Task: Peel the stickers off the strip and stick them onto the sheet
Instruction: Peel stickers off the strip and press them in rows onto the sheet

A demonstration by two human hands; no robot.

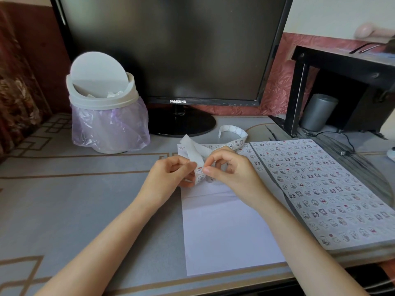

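A white sheet (222,231) lies flat on the desk in front of me, its far part carrying rows of small cartoon stickers. A long white sticker strip (232,137) loops from behind the hands toward the monitor. My left hand (171,174) grips the strip's near end, where printed stickers show. My right hand (230,167) pinches at that same part of the strip with thumb and forefinger, right beside the left fingers. Whether a sticker is lifted is hidden by the fingers.
A stack of sheets covered in stickers (320,189) lies to the right. A white swing-lid bin (104,103) with a purple bag stands at the back left, a black monitor (171,50) behind it. A black stand (342,82), a grey cylinder (318,112) and a cable (346,146) sit at the back right.
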